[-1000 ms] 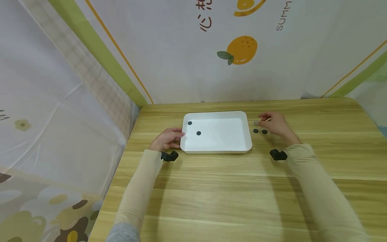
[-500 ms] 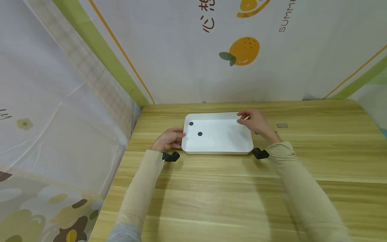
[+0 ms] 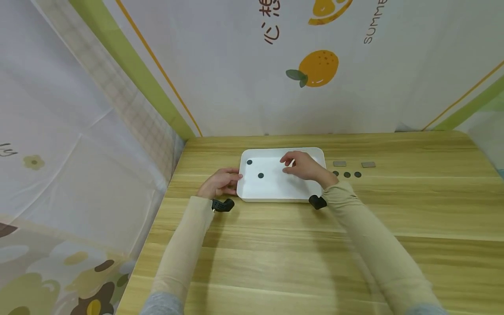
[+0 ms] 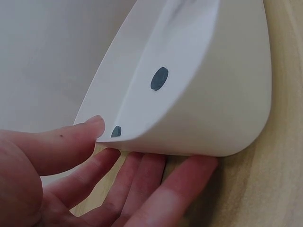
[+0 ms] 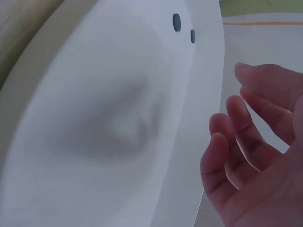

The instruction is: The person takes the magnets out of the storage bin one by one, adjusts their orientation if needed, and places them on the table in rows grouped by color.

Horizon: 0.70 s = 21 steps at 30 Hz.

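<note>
A white rectangular tray (image 3: 275,197) lies on the wooden table. Two small dark round discs are in its left part, one disc (image 3: 250,162) near the back left corner and another disc (image 3: 260,175) closer to the middle. My left hand (image 3: 221,180) grips the tray's left end, thumb at the rim and fingers beneath, as the left wrist view shows. Over the right half of the tray hovers my right hand (image 3: 304,166), fingers loosely bent. In the right wrist view nothing shows between its thumb and fingertips, and its shadow falls on the tray floor.
To the right of the tray, three dark discs (image 3: 347,174) lie in a row. Behind them are two small grey rectangular pieces (image 3: 368,164). A printed curtain (image 3: 236,87) hangs at the table's back edge. Each wrist carries a black camera mount (image 3: 223,205).
My right hand has moved left, from beside the grey pieces to above the tray, uncovering the discs and pieces on the right. The left hand keeps its place at the tray.
</note>
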Available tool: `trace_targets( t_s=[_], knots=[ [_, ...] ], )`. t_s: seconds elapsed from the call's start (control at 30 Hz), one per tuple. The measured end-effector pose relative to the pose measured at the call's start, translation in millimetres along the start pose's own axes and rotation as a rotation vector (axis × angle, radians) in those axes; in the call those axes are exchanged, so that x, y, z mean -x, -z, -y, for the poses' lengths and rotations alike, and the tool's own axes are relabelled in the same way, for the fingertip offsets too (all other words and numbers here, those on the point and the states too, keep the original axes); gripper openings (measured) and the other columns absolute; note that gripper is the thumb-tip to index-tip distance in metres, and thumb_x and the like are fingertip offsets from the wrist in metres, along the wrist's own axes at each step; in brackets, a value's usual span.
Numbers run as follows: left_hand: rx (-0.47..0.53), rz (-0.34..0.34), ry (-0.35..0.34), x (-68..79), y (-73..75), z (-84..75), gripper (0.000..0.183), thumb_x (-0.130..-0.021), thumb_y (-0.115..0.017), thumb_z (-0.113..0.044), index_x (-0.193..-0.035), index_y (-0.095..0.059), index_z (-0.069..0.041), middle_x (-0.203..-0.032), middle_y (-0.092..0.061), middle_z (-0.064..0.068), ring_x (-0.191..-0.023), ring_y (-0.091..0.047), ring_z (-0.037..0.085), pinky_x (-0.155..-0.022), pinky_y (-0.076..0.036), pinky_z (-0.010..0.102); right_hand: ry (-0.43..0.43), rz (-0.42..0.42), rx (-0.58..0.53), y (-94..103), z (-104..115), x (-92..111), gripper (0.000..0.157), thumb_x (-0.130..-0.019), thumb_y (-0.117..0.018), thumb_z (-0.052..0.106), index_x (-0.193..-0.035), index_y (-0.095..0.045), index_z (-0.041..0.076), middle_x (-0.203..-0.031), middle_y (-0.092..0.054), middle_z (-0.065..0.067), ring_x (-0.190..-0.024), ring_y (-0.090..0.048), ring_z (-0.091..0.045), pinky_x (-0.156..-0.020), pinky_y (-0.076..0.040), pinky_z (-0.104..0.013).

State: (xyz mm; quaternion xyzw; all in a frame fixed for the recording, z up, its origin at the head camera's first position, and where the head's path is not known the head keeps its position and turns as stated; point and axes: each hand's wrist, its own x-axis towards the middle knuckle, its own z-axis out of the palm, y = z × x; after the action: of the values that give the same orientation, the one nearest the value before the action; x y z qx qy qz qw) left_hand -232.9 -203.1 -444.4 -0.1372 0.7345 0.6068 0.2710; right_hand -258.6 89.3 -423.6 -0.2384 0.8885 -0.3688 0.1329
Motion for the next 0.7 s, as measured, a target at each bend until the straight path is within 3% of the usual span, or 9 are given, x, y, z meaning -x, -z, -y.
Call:
trace_targets(
  t_s=[0.13,0.43,0.7],
  knots=[
    [0.000,-0.014,0.023,-1.4,-0.9,0.2,0.050,-0.098,-0.054,-0.014,-0.145,-0.040,-0.007,-0.127,-0.060,0.018,-0.089,-0.066,0.017,-0.067,-0.058,0.029,0.014,0.060,0.046,-7.3,6,-7,0.032,-0.091,-0.064,0.011,-0.120,-0.060,0.000,-0.110,-0.061,-0.015,-0.095,-0.056,-0.027,-0.080,-0.048,-0.033],
    [0.003,-0.014,0.015,-3.0,0.2,2.0,0.050,-0.098,-0.054,-0.013,-0.145,-0.040,-0.006,-0.120,-0.062,0.015,-0.084,-0.066,0.016,-0.064,-0.058,0.028,0.040,0.152,0.169,-23.6,16,-17,0.036,-0.091,-0.064,0.011,-0.125,-0.058,0.003,-0.114,-0.058,-0.016,-0.100,-0.055,-0.028,-0.091,-0.046,-0.039],
    [0.015,-0.006,0.016,-3.2,0.1,1.5,0.050,-0.098,-0.054,-0.013,-0.145,-0.039,-0.007,-0.126,-0.059,0.018,-0.086,-0.066,0.017,-0.062,-0.058,0.027,0.010,0.236,0.281,-36.5,23,-21,0.041,-0.092,-0.064,0.012,-0.133,-0.055,0.009,-0.119,-0.054,-0.015,-0.106,-0.053,-0.026,-0.099,-0.044,-0.038]
  ],
)
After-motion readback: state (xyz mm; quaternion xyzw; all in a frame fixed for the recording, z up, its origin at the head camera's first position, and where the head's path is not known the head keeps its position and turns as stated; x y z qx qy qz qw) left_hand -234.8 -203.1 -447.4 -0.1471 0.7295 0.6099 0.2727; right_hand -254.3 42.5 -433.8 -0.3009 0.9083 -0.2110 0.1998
